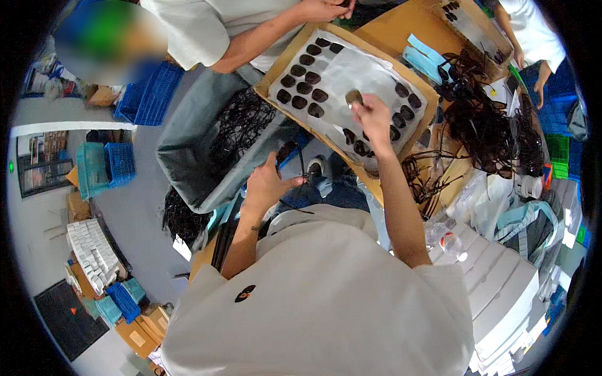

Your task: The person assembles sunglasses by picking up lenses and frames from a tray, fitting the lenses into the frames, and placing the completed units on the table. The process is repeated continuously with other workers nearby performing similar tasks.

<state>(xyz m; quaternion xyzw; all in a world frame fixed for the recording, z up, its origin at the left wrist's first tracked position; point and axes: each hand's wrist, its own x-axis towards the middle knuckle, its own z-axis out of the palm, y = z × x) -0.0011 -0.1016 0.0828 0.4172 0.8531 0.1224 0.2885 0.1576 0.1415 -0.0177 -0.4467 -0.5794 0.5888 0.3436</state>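
My right hand [374,119] is closed in a pinch on a dark sunglass lens [354,98], above a shallow cardboard tray [285,67] lined with white paper. Rows of similar dark lenses [301,103] lie on that paper, toward both its left and right sides. Lower and to the left, my left hand [266,187] grips a dark glasses frame [301,158] between thumb and forefinger. Its thin temples stick out past the fingers, and part of it blends into the dark background.
A grey bin [182,153] holding many dark frames stands left of the tray. On the right lie a heap of dark glasses [495,135], a blue face mask [424,57] and stacked white boxes [495,282]. Across the table are a co-worker's arm [263,39] and another person [530,31].
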